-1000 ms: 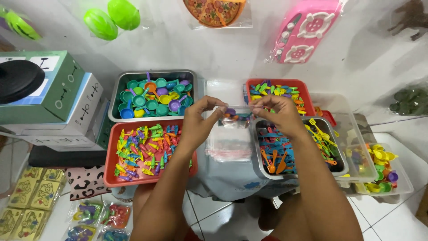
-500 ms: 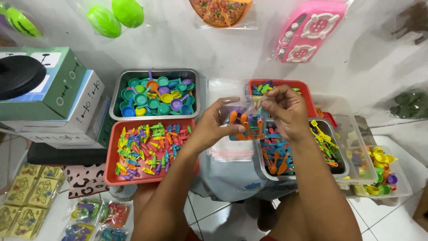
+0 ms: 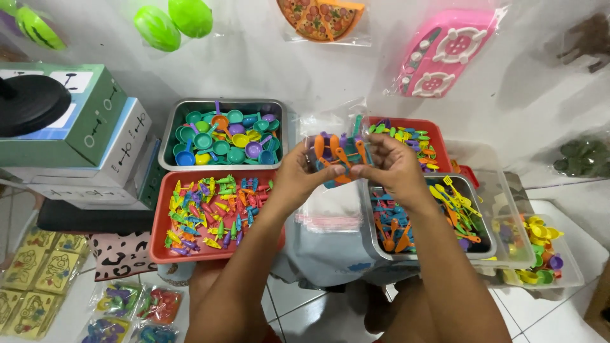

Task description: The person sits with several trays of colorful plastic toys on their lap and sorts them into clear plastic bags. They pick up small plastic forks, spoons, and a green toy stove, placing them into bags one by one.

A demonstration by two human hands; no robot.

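While both hands meet above the stack of clear bags (image 3: 330, 209), the left hand (image 3: 298, 174) and right hand (image 3: 393, 164) pinch a small clear bag (image 3: 337, 159) of orange, purple and teal toy utensils between them. It seems open at the top. A red tray (image 3: 159, 241) of small toys lies just left.

Illumination is bright, even and diffuse. Shadows are soft. Focus is sharp centrally; wide-angle distortion bends the edges.
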